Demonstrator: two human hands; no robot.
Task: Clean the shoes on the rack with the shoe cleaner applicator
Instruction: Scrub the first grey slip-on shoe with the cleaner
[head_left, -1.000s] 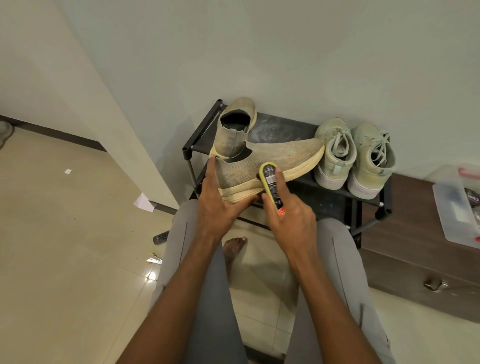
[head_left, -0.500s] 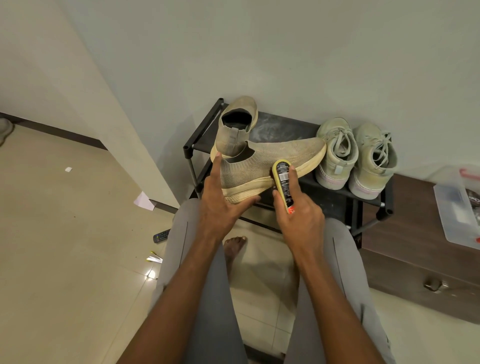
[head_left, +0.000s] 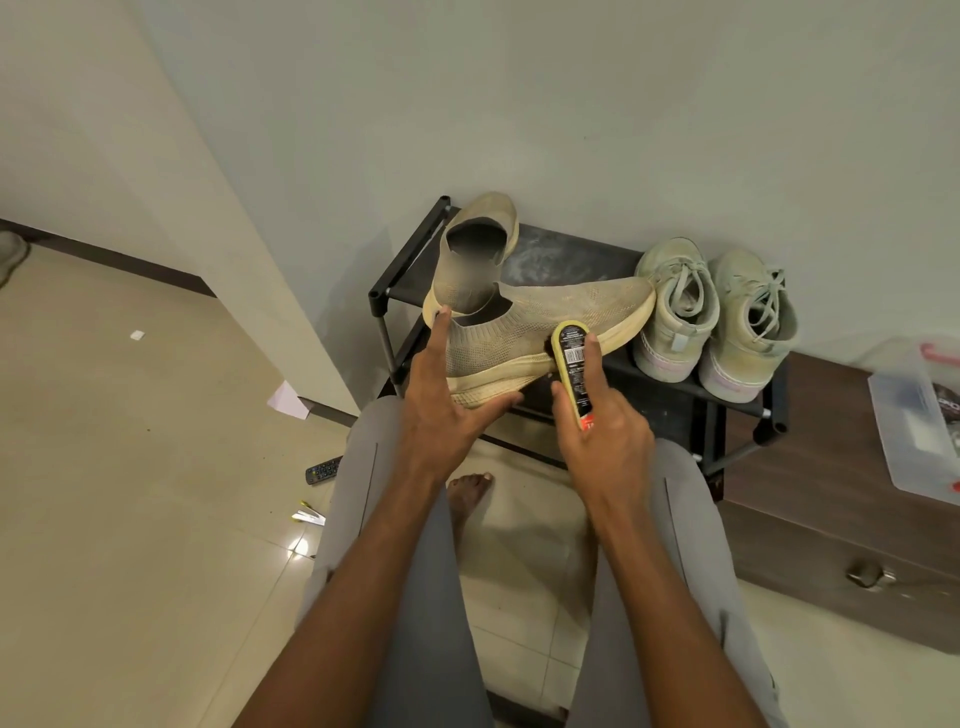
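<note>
The person sits facing a black shoe rack (head_left: 540, 254) set against the wall; a tan knit slip-on shoe (head_left: 540, 317) lies on its side along the rack's front edge, toe pointing right, sole toward the sitter. The left hand (head_left: 447, 410) steadies it, index finger stretched up to the heel rim, thumb spread under the sole, the other fingers out of sight behind the shoe. The right hand (head_left: 605, 431) holds the shoe cleaner applicator (head_left: 571, 374) (yellow-edged, black label with a barcode), thumb and fingers closed around its body; its upper end rests against the shoe's side just above the sole. A second tan slip-on (head_left: 475, 254) stands behind, opening facing outward, touching the first. A pair of pale green lace-up sneakers (head_left: 717, 312) sits at the rack's right end, heels forward. On the tiled floor (head_left: 130, 467) to the left lies a remote control (head_left: 323, 471); a clear plastic box (head_left: 914, 431) rests on the brown cabinet (head_left: 831, 519) to the right.
</note>
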